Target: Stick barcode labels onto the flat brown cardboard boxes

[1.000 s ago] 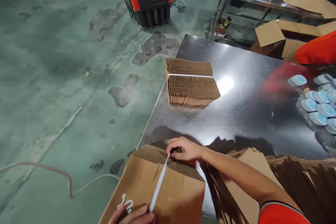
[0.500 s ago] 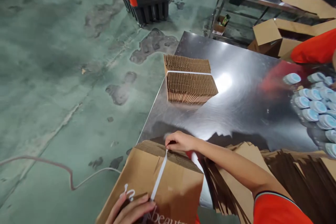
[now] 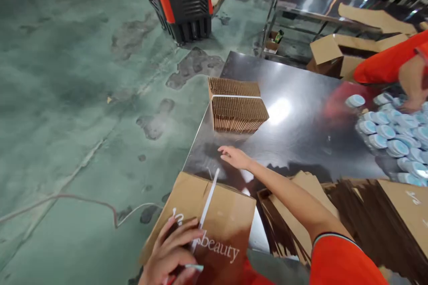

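A flattened cardboard carton (image 3: 227, 213), printed with white lettering that includes "beauty", leans at the table's near edge, with others perhaps hidden behind it. A white strap (image 3: 207, 202) runs up its face, and its upper end stands free above the top edge. Bent over the carton and strap, my left hand (image 3: 177, 249) also grips a small object with a pale flat tip (image 3: 194, 267) and a bit of red; its kind is unclear. Beyond the carton, my right hand (image 3: 234, 156) hovers over the table, holding nothing, fingers loosely apart.
A strapped bundle of folded cardboard (image 3: 237, 107) stands on the metal table (image 3: 301, 120). Loose flat cartons (image 3: 364, 222) lie at right, below many pale-lidded containers (image 3: 397, 133). Another person's red sleeve (image 3: 381, 64) reaches in. A black-and-orange machine (image 3: 183, 0) stands on the floor.
My right hand has let go of the strap's end and moved up and away from the carton. My left hand has curled, and a pale tip shows in it.
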Action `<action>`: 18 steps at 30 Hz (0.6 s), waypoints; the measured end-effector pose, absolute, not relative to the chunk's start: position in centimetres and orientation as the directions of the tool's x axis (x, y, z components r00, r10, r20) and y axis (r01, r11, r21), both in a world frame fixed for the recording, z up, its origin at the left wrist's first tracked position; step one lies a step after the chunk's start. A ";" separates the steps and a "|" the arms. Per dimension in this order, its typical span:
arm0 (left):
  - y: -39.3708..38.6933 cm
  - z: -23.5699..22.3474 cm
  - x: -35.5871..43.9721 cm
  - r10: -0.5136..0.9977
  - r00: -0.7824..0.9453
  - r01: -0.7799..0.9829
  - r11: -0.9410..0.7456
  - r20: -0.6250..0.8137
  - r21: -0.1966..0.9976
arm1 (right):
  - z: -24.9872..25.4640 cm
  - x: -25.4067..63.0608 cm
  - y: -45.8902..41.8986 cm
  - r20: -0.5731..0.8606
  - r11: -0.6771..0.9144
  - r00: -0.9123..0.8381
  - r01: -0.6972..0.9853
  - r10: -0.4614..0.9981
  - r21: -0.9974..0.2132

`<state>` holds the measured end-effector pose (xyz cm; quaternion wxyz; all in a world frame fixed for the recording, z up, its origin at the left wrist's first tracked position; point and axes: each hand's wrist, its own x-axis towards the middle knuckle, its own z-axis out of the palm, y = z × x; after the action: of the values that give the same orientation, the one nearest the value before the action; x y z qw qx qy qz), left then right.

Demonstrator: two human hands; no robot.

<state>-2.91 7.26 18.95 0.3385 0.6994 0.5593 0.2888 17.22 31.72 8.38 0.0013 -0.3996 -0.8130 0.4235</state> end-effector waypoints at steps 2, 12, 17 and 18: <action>7.3 19.4 -3.4 0.975 0.221 0.527 -0.115 -0.005 0.842 | 11.3 16.3 30.4 -0.271 0.271 -0.807 0.460 0.525 -0.846; 7.2 19.4 -4.4 0.988 0.156 0.245 -0.019 -0.020 0.969 | 22.4 18.6 25.2 -0.090 0.627 -0.835 0.475 0.543 -0.618; 6.2 19.7 -4.7 0.970 0.182 0.086 0.146 -0.159 0.986 | 22.8 15.9 20.1 0.000 0.774 -0.823 0.534 0.567 -0.340; 6.0 19.6 -4.6 0.958 0.215 0.054 0.180 -0.188 0.982 | 22.4 15.2 19.5 -0.017 0.801 -0.834 0.534 0.551 -0.271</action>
<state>-4.65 6.03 19.59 0.5877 0.5119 0.4946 0.3846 15.19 19.49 22.42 0.0311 -0.2861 -0.9484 0.1335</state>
